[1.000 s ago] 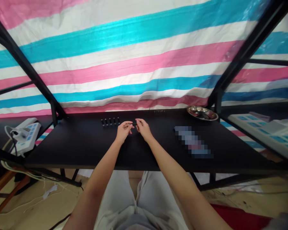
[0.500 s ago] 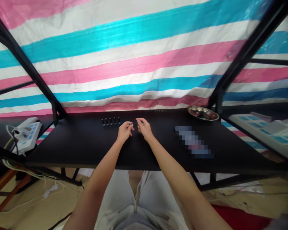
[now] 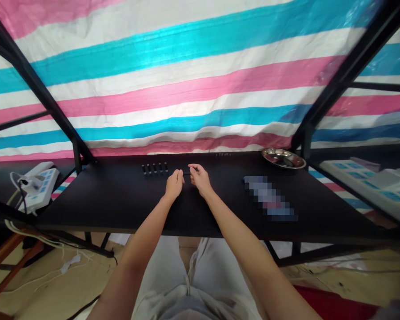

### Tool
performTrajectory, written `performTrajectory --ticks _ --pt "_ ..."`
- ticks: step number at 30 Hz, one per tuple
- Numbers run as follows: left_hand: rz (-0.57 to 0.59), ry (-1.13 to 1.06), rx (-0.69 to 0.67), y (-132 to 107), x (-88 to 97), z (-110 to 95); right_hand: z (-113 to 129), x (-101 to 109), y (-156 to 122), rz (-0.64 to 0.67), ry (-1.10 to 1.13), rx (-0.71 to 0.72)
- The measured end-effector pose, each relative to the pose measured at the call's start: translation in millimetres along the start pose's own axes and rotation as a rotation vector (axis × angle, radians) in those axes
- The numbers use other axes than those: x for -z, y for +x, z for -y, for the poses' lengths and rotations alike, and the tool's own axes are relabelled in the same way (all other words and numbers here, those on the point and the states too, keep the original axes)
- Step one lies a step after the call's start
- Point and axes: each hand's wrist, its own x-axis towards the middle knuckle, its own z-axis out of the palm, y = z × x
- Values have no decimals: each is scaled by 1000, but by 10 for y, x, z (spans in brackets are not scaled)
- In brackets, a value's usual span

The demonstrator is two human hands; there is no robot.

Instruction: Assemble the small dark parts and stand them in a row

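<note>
My left hand (image 3: 174,184) and my right hand (image 3: 200,178) are close together over the middle of the black table (image 3: 120,204). Both pinch a small thin dark part (image 3: 186,173) that spans between their fingertips. Just left of my left hand, several small black upright pieces (image 3: 154,168) stand in a row on the table. A few more tiny dark pieces (image 3: 222,154) lie near the table's back edge.
A metal dish (image 3: 283,158) sits at the back right. A blurred flat object (image 3: 270,198) lies right of my hands. A white power strip (image 3: 36,184) with cables is at the left, white and blue boxes (image 3: 370,182) at the right. Black frame posts flank the table.
My hands have stayed in the same spot. The left hand's fingers have drawn in closer around the small part; the right hand keeps its pinch.
</note>
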Motion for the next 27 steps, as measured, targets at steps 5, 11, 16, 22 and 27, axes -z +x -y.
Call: performTrajectory --ticks 5,11,16,22,27 --pt "6 -183 99 35 -19 15 -19 -5 0 16 -27 19" --pt "9 -346 226 70 -24 35 -38 -7 -2 6 -75 42" --pt "-26 -419 314 100 1 27 -70 21 32 -16 -124 83" --pt "-120 -458 293 146 10 89 -104 87 63 3 -332 190" --pt "-172 -452 244 151 25 114 -65 125 5 127 -754 376"
